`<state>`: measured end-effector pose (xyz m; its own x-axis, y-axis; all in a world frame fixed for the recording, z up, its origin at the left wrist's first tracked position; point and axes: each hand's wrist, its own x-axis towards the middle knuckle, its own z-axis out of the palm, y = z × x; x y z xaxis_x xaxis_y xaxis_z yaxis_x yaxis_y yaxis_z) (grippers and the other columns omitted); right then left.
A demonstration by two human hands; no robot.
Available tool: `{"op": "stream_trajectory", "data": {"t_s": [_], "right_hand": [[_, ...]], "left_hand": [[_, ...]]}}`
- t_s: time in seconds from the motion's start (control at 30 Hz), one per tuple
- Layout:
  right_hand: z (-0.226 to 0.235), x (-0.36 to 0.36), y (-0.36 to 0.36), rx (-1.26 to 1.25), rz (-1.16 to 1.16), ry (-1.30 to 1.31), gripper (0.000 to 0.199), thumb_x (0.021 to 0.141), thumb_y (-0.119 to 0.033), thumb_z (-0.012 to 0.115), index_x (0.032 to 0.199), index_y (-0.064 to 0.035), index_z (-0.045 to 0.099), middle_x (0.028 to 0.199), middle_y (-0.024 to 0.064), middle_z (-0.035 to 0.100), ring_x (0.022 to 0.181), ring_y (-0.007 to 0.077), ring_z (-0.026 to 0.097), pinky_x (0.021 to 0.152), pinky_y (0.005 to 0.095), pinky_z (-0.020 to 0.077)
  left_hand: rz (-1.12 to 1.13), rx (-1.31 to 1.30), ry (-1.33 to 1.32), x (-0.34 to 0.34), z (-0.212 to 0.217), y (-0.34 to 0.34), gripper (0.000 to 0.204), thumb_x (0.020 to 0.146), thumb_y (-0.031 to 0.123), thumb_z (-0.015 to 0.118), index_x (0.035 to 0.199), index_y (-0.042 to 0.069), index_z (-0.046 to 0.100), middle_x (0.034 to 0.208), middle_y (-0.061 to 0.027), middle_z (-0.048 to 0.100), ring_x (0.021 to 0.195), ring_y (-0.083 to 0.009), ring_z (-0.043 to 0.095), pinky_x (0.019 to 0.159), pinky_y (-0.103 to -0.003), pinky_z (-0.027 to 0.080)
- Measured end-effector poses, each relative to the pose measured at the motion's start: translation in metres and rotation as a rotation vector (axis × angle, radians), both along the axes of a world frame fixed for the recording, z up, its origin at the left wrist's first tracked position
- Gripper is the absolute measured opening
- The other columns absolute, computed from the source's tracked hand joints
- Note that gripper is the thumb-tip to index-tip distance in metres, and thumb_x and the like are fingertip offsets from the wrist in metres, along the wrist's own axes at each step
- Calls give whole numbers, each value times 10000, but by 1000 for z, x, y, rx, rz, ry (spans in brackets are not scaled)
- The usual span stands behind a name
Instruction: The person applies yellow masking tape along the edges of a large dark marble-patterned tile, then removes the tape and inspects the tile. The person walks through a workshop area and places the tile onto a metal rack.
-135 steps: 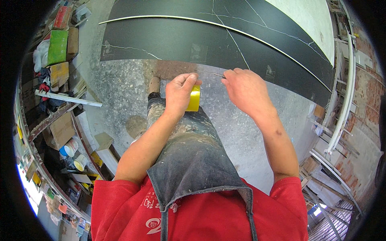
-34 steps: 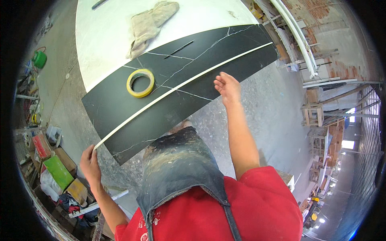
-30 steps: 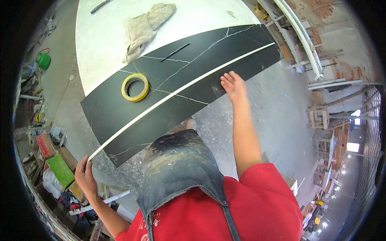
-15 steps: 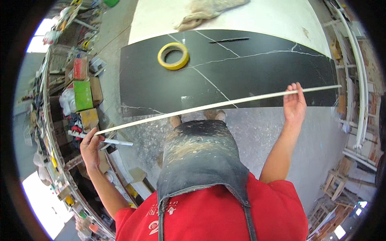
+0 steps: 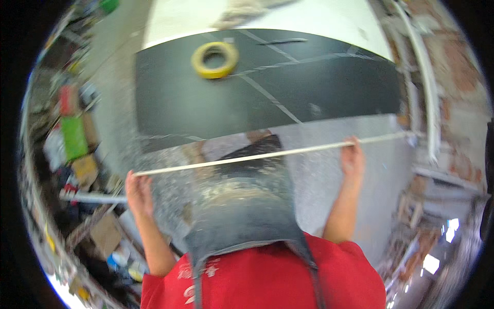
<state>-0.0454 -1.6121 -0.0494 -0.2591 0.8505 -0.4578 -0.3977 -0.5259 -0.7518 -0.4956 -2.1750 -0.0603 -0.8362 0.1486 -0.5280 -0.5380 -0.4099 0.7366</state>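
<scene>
A long, thin whitish strip (image 5: 247, 156) spans the space in front of me, slightly higher at its right. Near its left end, my left hand (image 5: 140, 194) pinches it between thumb and fingers. My right hand (image 5: 352, 158) grips it farther along, and the right end sticks out well past that hand. Beyond the strip lies a black marble-patterned slab (image 5: 175, 98) with white veins. On the slab sit a roll of yellow tape (image 5: 201, 66) and a slim dark pen-like thing (image 5: 283, 41). Motion blurs the view.
The slab rests on a white surface (image 5: 329, 20), where a beige cloth (image 5: 242, 13) lies. To the left, boxes, including a green one (image 5: 74, 138), crowd a shelf. Pale pipe-like lengths (image 5: 423, 77) stand along the right wall. My dark apron (image 5: 242, 216) is dusty.
The strip has come back toward me, off the slab's near edge. My left hand has moved inward and my right hand lower. The whole view has shifted as my head turned.
</scene>
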Motion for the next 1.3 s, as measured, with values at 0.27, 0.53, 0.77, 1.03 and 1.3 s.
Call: {"op": "stream_trajectory", "data": {"t_s": [0.27, 0.53, 0.77, 1.03, 1.3], "right_hand": [[-42, -35, 6, -205, -85, -70, 303, 999, -226, 586, 1233, -35, 566, 1109, 149, 645, 1027, 314, 646, 857, 430, 547], [-62, -59, 54, -142, 85, 68, 146, 985, -165, 563, 1080, -67, 611, 1017, 116, 661, 940, 271, 636, 823, 402, 534], [-75, -20, 105, -91, 150, -108, 224, 989, -94, 505, 1166, 5, 601, 1174, 130, 636, 1080, 233, 590, 908, 361, 522], [-51, -45, 129, -40, 55, -129, 173, 966, -123, 552, 1041, 19, 617, 1045, 120, 655, 964, 226, 611, 842, 350, 538], [-45, -44, 134, -26, 95, -74, 204, 961, -129, 525, 1044, 34, 617, 1039, 133, 648, 979, 256, 606, 869, 386, 539]], "left_hand": [[67, -17, 48, -31, -71, -5, 528, 987, 214, 638, 1449, 48, 445, 1337, -101, 582, 1202, -258, 555, 1007, -387, 446], [141, 30, 151, -17, -78, 5, 356, 967, 79, 603, 1318, 79, 544, 1251, -78, 597, 1119, -204, 577, 961, -369, 461], [194, 240, 163, 6, -20, 82, 303, 984, 287, 597, 1236, 119, 591, 1130, -54, 613, 1006, -259, 592, 833, -422, 496], [349, 283, 208, 27, 1, 122, 443, 1012, 393, 539, 1278, 39, 558, 1200, -134, 602, 1011, -294, 620, 815, -434, 538], [431, 232, 258, 20, 1, 136, 428, 948, 168, 665, 1322, 15, 525, 1078, -101, 660, 921, -247, 655, 725, -393, 557]]}}
